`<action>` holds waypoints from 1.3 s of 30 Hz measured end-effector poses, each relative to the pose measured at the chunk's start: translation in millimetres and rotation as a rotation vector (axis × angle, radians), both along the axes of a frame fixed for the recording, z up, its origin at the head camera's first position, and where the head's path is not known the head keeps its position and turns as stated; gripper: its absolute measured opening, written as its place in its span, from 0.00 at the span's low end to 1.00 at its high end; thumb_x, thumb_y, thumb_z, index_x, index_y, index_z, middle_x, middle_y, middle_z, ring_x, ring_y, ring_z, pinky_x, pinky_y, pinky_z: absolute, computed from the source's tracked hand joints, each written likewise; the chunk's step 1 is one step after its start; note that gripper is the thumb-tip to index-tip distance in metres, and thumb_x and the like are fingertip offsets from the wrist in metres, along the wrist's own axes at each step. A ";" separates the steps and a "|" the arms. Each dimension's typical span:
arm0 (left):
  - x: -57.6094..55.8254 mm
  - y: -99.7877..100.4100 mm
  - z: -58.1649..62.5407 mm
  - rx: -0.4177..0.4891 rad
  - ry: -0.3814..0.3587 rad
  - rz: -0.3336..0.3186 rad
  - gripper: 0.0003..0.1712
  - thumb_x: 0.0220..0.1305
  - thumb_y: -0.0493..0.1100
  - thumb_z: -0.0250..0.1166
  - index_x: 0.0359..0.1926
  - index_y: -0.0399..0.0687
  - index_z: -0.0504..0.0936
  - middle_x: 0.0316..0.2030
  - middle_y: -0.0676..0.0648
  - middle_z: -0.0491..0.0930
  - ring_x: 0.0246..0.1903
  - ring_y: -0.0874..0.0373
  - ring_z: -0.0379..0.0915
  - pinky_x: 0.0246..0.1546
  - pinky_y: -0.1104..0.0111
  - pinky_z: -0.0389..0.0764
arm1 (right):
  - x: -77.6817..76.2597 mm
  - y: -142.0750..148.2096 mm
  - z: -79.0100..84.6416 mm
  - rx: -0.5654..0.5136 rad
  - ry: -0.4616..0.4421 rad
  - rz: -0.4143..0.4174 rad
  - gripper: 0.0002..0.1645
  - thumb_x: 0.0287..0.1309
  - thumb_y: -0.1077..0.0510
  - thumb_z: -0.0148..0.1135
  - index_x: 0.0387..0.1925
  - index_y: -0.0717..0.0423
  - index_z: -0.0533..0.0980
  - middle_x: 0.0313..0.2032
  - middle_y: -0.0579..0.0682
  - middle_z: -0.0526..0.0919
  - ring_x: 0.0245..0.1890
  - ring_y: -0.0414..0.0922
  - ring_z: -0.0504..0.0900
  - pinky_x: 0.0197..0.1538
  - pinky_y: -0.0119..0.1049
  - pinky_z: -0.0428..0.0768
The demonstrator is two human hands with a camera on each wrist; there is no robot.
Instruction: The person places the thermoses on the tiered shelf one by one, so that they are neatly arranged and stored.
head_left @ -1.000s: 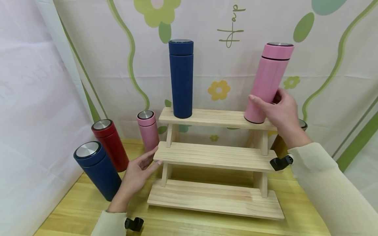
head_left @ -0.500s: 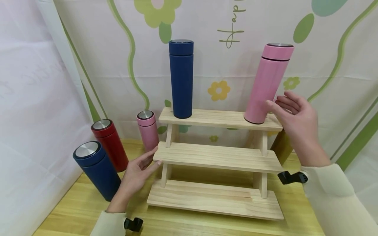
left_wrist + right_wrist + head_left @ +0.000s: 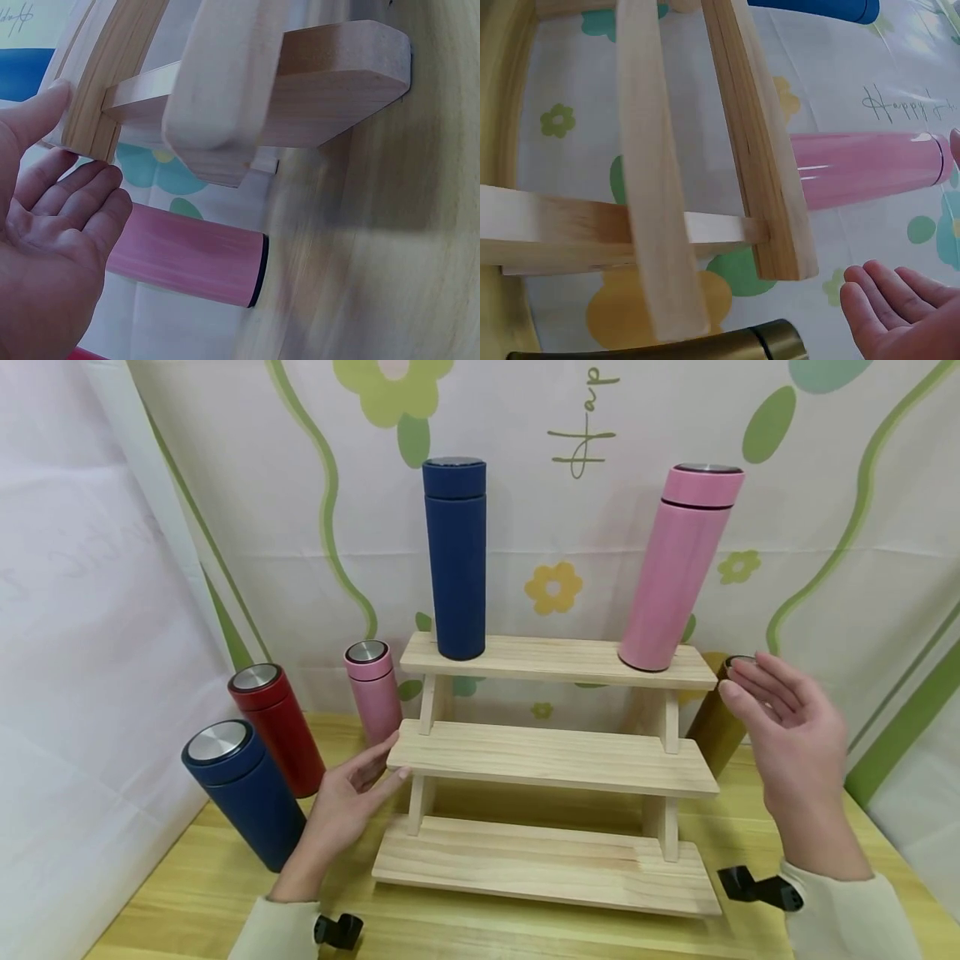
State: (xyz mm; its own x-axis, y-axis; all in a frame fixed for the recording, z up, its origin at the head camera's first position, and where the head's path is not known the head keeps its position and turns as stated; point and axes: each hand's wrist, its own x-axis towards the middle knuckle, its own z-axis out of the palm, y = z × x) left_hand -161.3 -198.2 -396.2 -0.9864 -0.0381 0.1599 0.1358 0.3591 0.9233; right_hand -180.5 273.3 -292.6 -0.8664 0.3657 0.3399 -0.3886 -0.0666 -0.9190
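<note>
My left hand [image 3: 352, 797] holds the left end of the middle board of a three-step wooden display shelf [image 3: 551, 760], thumb on top and fingers below, as the left wrist view also shows of the hand [image 3: 64, 187]. My right hand [image 3: 798, 735] is empty, fingers loosely bent, to the right of the shelf and overlapping a gold thermos [image 3: 716, 727] in the head view. On the top board stand a tall blue thermos [image 3: 457, 564] at the left and a tall pink thermos [image 3: 678, 577] at the right.
On the table left of the shelf stand a small pink thermos [image 3: 375, 697], a red thermos [image 3: 281, 731] and a shorter blue thermos [image 3: 247, 797]. A flower-printed cloth [image 3: 570, 527] hangs behind, and a white cloth [image 3: 97, 610] bounds the left side.
My right hand has let go of the tall pink thermos and moved right and down, away from it. The thermos stays on the top board. My left hand keeps its hold.
</note>
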 end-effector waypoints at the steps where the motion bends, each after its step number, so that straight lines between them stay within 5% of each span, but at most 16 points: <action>1: -0.1 0.0 -0.1 0.001 0.002 0.000 0.36 0.68 0.58 0.72 0.74 0.62 0.74 0.75 0.45 0.71 0.73 0.47 0.70 0.66 0.56 0.77 | 2.1 1.3 -3.6 -0.016 0.004 0.002 0.37 0.58 0.66 0.76 0.68 0.56 0.75 0.55 0.42 0.88 0.56 0.35 0.85 0.53 0.16 0.81; 6: -0.1 0.0 -0.4 0.002 0.008 -0.001 0.36 0.68 0.58 0.72 0.74 0.61 0.74 0.74 0.45 0.71 0.73 0.47 0.70 0.66 0.56 0.77 | 12.0 6.8 -19.5 -0.051 -0.011 -0.036 0.37 0.56 0.70 0.76 0.67 0.58 0.76 0.54 0.44 0.89 0.53 0.35 0.87 0.53 0.18 0.82; 12: 0.6 -0.1 1.0 0.004 -0.001 -0.002 0.37 0.67 0.58 0.72 0.74 0.62 0.74 0.75 0.46 0.71 0.73 0.48 0.69 0.66 0.56 0.77 | 24.1 16.3 -33.6 0.149 -0.152 -0.156 0.43 0.56 0.63 0.80 0.72 0.49 0.72 0.58 0.36 0.86 0.53 0.27 0.83 0.52 0.11 0.77; 39: 0.0 1.0 -2.7 0.013 -0.013 0.016 0.38 0.66 0.61 0.72 0.74 0.64 0.73 0.74 0.47 0.71 0.73 0.50 0.70 0.66 0.57 0.77 | 29.9 42.2 -65.6 0.381 -0.363 -0.239 0.46 0.60 0.50 0.78 0.76 0.40 0.67 0.56 0.23 0.81 0.51 0.19 0.77 0.47 0.09 0.75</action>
